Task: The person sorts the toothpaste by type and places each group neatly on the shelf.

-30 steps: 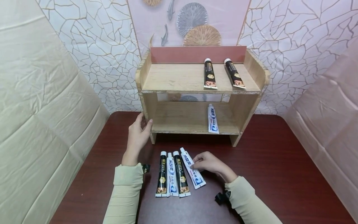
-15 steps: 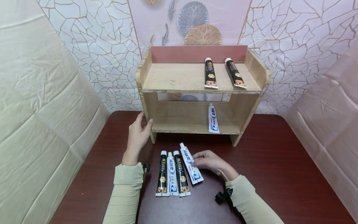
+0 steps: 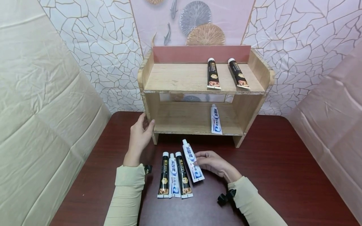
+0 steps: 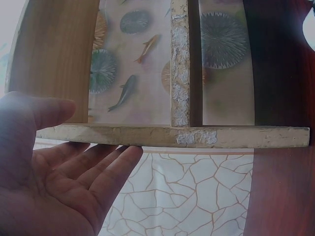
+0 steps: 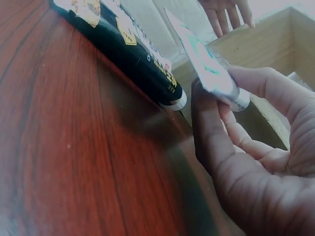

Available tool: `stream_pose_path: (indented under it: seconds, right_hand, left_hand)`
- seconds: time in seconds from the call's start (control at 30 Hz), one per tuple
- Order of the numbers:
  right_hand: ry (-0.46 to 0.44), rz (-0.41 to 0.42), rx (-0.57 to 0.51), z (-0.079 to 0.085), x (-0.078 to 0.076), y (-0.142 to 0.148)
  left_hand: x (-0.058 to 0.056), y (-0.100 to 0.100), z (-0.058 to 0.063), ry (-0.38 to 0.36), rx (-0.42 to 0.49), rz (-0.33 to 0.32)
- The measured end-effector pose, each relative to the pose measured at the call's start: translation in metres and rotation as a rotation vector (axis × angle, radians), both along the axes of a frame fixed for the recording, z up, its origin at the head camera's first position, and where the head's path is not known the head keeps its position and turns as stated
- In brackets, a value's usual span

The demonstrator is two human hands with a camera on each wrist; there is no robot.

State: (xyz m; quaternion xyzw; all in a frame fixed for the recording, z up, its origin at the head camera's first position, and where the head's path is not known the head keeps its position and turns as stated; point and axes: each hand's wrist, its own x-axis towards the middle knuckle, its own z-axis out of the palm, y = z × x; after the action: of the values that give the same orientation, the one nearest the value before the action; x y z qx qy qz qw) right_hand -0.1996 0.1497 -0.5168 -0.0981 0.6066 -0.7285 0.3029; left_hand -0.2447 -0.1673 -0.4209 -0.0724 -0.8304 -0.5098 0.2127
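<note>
Between thumb and fingers, my right hand [image 3: 216, 164] pinches a white and blue toothpaste tube [image 3: 192, 163] by its side. In the right wrist view, that tube [image 5: 209, 66] is tilted, clear of the tabletop. To its left lie two black toothpaste tubes [image 3: 164, 175] with another white tube [image 3: 173, 177] between them, all side by side. My left hand [image 3: 140, 131] holds the left side panel of a small wooden shelf [image 3: 181, 117]. The left wrist view shows the thumb on the panel's inner side and the fingers [image 4: 106, 169] against its outer side.
Two more black tubes [image 3: 213, 75] lie on the upper shelf board, right of its middle. One white tube [image 3: 216, 121] rests on the lower board, toward the right. The shelf stands on a dark red table [image 3: 282, 163], with fabric walls at both sides.
My right hand has lifted the white toothpaste tube and moved it slightly forward and left, toward the shelf. The left hand has stayed at the panel.
</note>
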Motion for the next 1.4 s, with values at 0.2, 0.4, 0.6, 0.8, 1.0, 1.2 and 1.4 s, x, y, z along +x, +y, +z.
stream_pose_path:
  seconds: [0.2, 0.4, 0.6, 0.8, 1.0, 1.2, 1.4]
  right_hand:
    - [0.009, 0.017, -0.027, 0.0, 0.001, -0.002]
    - [-0.01, -0.015, -0.049, 0.0, 0.001, -0.005]
    - [-0.048, -0.049, -0.081, 0.002, 0.001, -0.006]
    - [-0.017, -0.044, -0.084, 0.004, 0.002, -0.006]
    - [-0.005, -0.036, -0.105, 0.005, 0.003, -0.007]
    - [-0.006, -0.045, -0.114, 0.008, 0.004, -0.007]
    - [0.015, -0.069, -0.115, 0.014, 0.005, -0.007]
  left_hand:
    - [-0.001, -0.001, -0.003, 0.032, 0.004, -0.006]
    - [-0.002, -0.001, -0.003, 0.035, 0.011, -0.009]
    - [-0.001, -0.001, -0.002, 0.027, 0.014, -0.01]
    - [-0.002, -0.001, -0.003, 0.027, 0.013, -0.007]
    - [-0.003, -0.001, -0.003, 0.032, 0.01, -0.005]
    - [-0.002, -0.001, -0.003, 0.032, 0.016, -0.007]
    - [-0.002, -0.001, -0.003, 0.025, 0.013, -0.004]
